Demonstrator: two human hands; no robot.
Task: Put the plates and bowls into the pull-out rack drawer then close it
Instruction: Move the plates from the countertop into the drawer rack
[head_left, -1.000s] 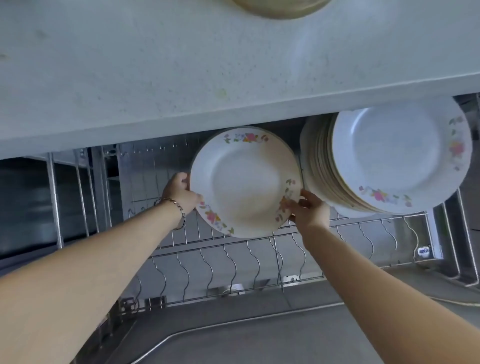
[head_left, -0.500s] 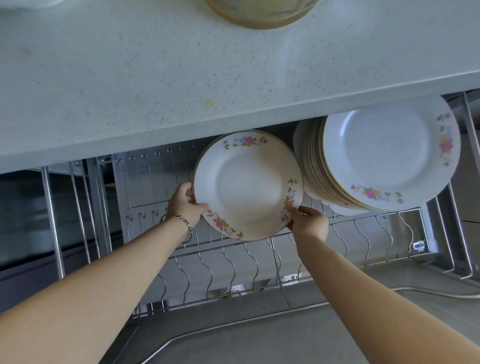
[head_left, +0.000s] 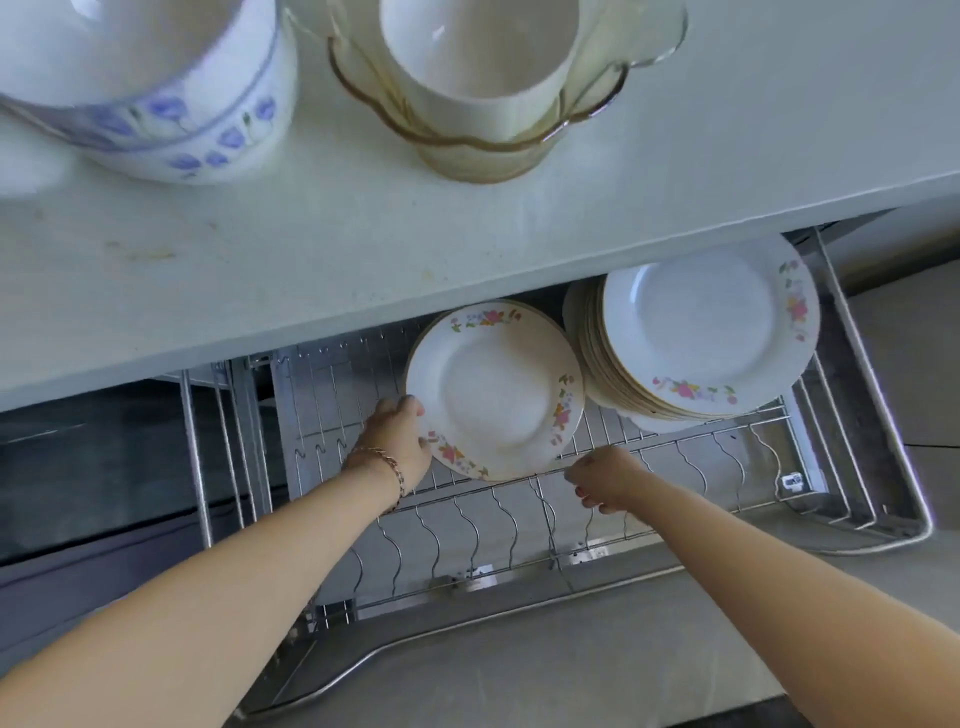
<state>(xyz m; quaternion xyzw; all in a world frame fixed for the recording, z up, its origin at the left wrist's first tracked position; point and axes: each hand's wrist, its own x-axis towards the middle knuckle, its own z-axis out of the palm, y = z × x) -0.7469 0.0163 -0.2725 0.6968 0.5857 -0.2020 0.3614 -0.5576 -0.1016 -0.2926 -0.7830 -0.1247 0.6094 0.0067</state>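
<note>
A cream plate with a floral rim (head_left: 493, 389) stands on edge in the wire pull-out rack drawer (head_left: 467, 525). My left hand (head_left: 397, 441) grips its lower left rim. My right hand (head_left: 605, 478) hangs just below and right of the plate with loosely curled fingers, apart from it and holding nothing. A stack of several floral plates (head_left: 701, 332) leans on edge in the rack's right part. On the counter (head_left: 467, 223) above sit white bowls with blue flowers (head_left: 156, 88) and an amber glass bowl (head_left: 519, 140) with a white bowl (head_left: 478, 47) inside.
The counter edge overhangs the back of the open drawer. Empty wire plate slots run along the rack's front. The drawer's metal frame and drip tray (head_left: 878, 467) curve round the right side. A dark cabinet opening lies at the left.
My right hand has let go of the plate's right rim and dropped below it. The plate sits lower in the rack. The view has tilted up, showing the bowls on the counter.
</note>
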